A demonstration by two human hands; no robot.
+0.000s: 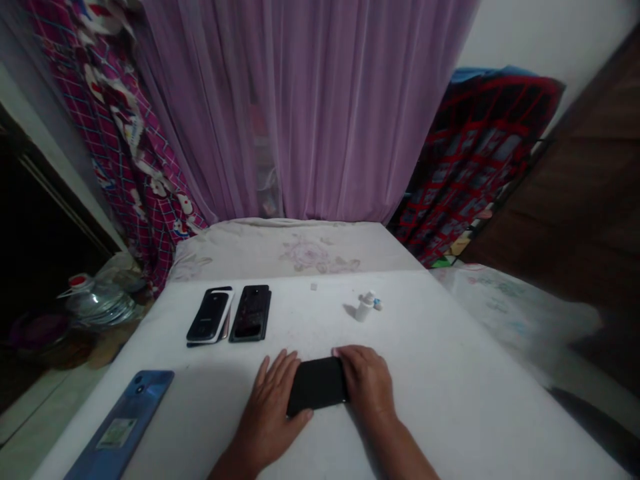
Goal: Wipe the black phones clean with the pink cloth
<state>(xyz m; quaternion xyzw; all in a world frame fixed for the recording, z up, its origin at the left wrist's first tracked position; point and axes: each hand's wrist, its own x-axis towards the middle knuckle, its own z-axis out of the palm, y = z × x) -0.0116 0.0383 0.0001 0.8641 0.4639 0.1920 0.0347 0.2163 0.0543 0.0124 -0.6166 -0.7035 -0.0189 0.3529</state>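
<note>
I have both hands low in the middle of the white desk, on a flat black slab that lies on the desk between them. My left hand rests flat with its fingers spread out on the desk along the slab's left end and its thumb against the near edge. My right hand covers the slab's right end, with its fingers curled down over that end. I cannot tell how firmly it pinches.

Farther out and to the left, two dark phones lie side by side, just touching. One has a white rim and the other is all black. A blue phone lies at the near left corner, well apart from the hands. A small white bottle lies on its side beyond my right hand. Behind the desk there is a bed with a flowered sheet, and a purple curtain hangs over it.
</note>
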